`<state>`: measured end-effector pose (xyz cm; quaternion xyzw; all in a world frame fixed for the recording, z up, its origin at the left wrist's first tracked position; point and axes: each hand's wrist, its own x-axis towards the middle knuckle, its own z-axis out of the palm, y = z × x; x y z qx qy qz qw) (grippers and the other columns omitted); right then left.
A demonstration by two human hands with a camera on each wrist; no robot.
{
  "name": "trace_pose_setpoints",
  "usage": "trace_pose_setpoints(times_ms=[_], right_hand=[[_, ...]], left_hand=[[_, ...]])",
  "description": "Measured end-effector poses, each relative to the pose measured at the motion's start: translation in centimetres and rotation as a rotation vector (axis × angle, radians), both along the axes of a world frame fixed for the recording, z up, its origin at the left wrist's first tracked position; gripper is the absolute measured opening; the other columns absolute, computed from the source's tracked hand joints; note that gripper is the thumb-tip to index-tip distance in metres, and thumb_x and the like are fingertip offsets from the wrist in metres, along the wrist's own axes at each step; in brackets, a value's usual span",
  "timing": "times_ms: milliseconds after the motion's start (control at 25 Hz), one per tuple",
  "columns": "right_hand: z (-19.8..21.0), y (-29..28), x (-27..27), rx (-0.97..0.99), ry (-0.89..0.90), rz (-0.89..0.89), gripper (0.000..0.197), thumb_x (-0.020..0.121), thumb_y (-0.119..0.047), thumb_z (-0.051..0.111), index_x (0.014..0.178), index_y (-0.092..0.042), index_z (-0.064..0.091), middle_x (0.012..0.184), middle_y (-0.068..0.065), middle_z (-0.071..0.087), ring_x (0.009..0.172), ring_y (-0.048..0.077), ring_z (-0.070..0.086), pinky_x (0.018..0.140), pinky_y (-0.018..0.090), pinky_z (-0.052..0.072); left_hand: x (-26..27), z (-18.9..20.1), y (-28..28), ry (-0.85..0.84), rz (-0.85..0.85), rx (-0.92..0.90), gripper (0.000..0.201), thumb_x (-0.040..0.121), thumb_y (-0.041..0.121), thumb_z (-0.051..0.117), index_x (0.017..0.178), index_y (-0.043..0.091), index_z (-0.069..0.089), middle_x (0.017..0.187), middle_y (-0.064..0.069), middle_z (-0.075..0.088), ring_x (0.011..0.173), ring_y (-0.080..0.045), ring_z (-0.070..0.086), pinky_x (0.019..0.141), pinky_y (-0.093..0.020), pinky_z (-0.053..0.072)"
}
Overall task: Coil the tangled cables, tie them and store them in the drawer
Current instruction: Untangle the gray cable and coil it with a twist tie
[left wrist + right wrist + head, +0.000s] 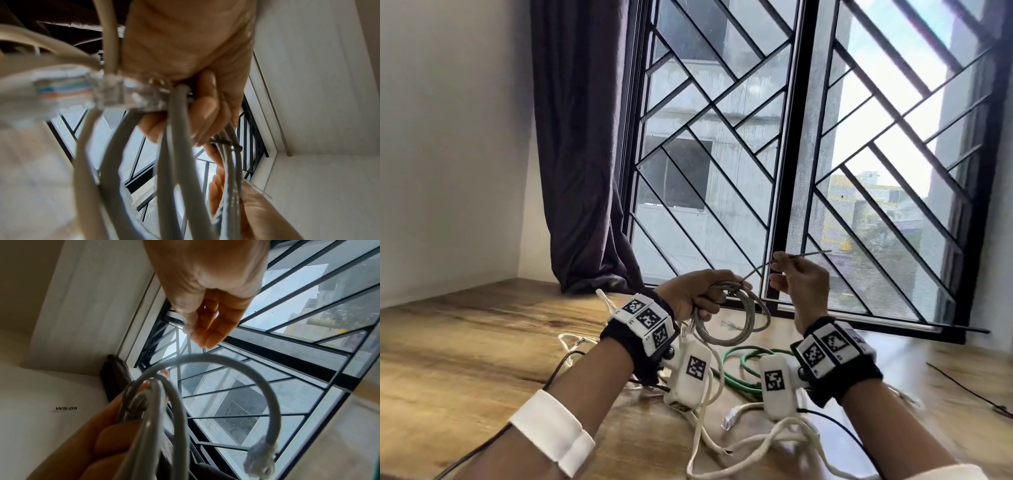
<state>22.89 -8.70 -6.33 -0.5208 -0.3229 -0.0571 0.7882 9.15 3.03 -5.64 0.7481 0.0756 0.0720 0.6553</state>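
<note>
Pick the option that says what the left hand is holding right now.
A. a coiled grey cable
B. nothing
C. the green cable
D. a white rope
A: the left hand grips the loops of the coiled grey cable above the table, while the green cable lies on the wood below and the right hand pinches a thin tie running to the coil.

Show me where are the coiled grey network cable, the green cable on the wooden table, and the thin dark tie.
coiled grey network cable (pixel 736 327): head view, lower loop.
green cable (pixel 738 375): head view, strand on table.
thin dark tie (pixel 810 254): head view, free tail.
</note>
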Motion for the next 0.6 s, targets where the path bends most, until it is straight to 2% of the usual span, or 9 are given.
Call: trace_pose_setpoints(times_ms=[40,120,160,280,360,480,600], right_hand=[[-0.2,0.2,-0.4,-0.04,-0.001,0.108,0.019,0.088,-0.016,0.062,0.096,0.0,0.068,0.071,0.006,0.063,0.047,0.007,0.057,0.049,0.017,0.051],[-0.7,0.7,-1.6,-0.213,-0.119,0.267,0.02,0.088,-0.019,0.062,0.096,-0.002,0.069,0.078,0.008,0.066,0.058,0.012,0.059,0.054,0.019,0.049],[-0.8,0.9,-2.2,-0.277,-0.206,0.304,0.017,0.088,-0.019,0.061,0.094,-0.005,0.07,0.078,0.008,0.067,0.062,0.012,0.059,0.055,0.018,0.048],[-0.7,1.2,-2.8,-0.301,-0.3,0.308,0.015,0.09,-0.016,0.057,0.085,-0.014,0.071,0.077,0.004,0.069,0.064,0.007,0.062,0.06,0.016,0.05],[-0.6,1.1,-2.3,-0.307,-0.282,0.28,0.018,0.092,-0.018,0.056,0.085,-0.014,0.072,0.075,0.004,0.069,0.063,0.01,0.063,0.062,0.022,0.053],[-0.6,1.0,-1.2,-0.351,-0.275,0.112,0.021,0.093,-0.02,0.056,0.087,-0.006,0.072,0.071,0.006,0.067,0.056,0.015,0.06,0.054,0.028,0.052],[-0.7,1.2,-0.5,-0.397,-0.261,0.042,0.025,0.092,-0.021,0.058,0.077,-0.004,0.069,0.061,0.005,0.06,0.05,0.015,0.055,0.048,0.026,0.05]], left_hand=[[0.1,-0.1,0.0,-0.005,0.009,-0.009,0.03,0.094,0.033,0.045,0.078,0.025,0.07,0.04,0.013,0.019,0.029,0.0,0.015,0.034,-0.011,0.018],[0.4,-0.1,0.1,-0.007,0.043,-0.029,0.043,0.094,0.036,0.046,0.058,0.022,0.065,0.038,0.012,0.021,0.028,-0.001,0.015,0.034,-0.012,0.017],[0.4,-0.1,0.2,-0.01,0.056,-0.038,0.044,0.094,0.038,0.047,0.056,0.022,0.06,0.038,0.012,0.022,0.027,-0.001,0.016,0.033,-0.012,0.017],[0.5,-0.1,0.2,-0.041,0.055,-0.073,0.032,0.096,0.04,0.045,0.07,0.021,0.05,0.039,0.011,0.027,0.026,0.0,0.017,0.031,-0.012,0.018],[0.8,-0.3,0.0,-0.088,0.051,-0.096,0.03,0.096,0.04,0.045,0.074,0.019,0.049,0.04,0.012,0.028,0.028,0.0,0.018,0.03,-0.013,0.017],[1.1,-0.5,-0.2,-0.214,0.123,-0.072,0.028,0.093,0.04,0.053,0.075,0.019,0.051,0.046,0.011,0.024,0.033,-0.001,0.019,0.031,-0.014,0.017],[1.1,-0.4,-0.2,-0.321,0.142,-0.047,0.024,0.096,0.032,0.048,0.088,0.014,0.061,0.045,0.01,0.029,0.032,-0.002,0.025,0.032,-0.015,0.028]])
